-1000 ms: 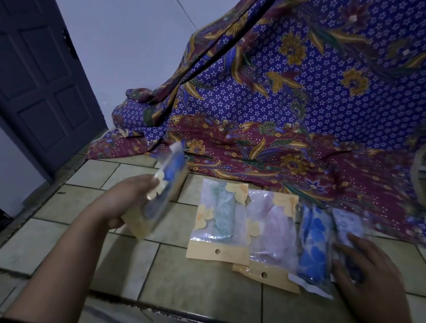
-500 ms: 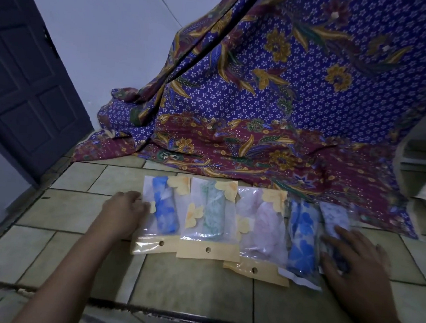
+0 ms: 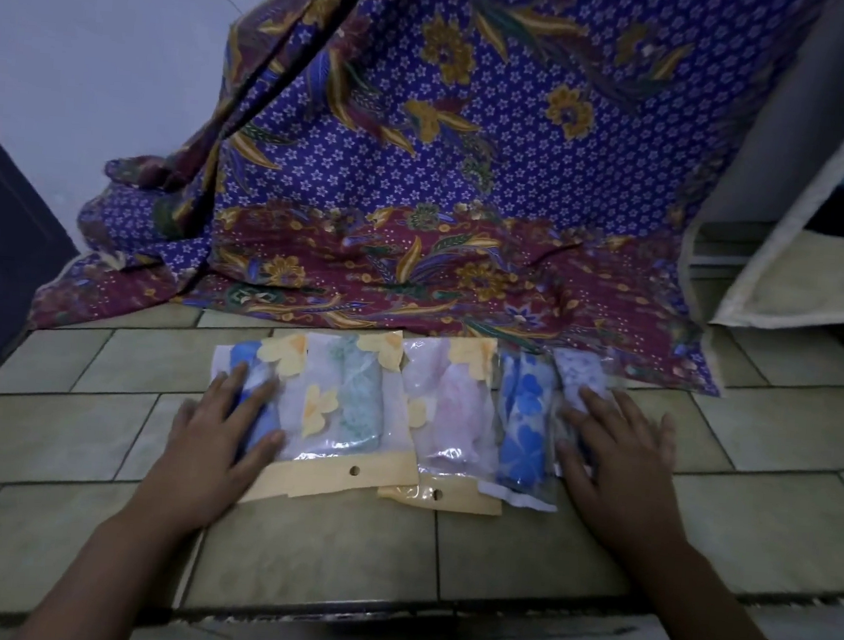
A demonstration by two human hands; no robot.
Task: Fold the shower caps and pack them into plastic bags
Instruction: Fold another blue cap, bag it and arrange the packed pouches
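Note:
Several clear plastic bags with folded shower caps lie in a row on the tiled floor. From the left: a blue cap bag (image 3: pixel 250 362), a green cap bag (image 3: pixel 357 405), a pink cap bag (image 3: pixel 452 418), a blue flowered cap bag (image 3: pixel 525 429) and a pale lilac cap bag (image 3: pixel 579 375). My left hand (image 3: pixel 222 430) lies flat with spread fingers on the leftmost bag. My right hand (image 3: pixel 617 446) lies flat with spread fingers on the rightmost bag. Neither hand grips anything.
A purple and maroon batik cloth (image 3: pixel 420 193) hangs and pools just behind the bags. A dark door (image 3: pixel 1 246) is at the left. A cream padded edge (image 3: pixel 793 258) stands at the right. A step edge (image 3: pixel 386 615) runs across the floor close to me.
My left hand laid the blue cap bag down at the left end of the row and now rests flat on it. The view shifted closer and lower.

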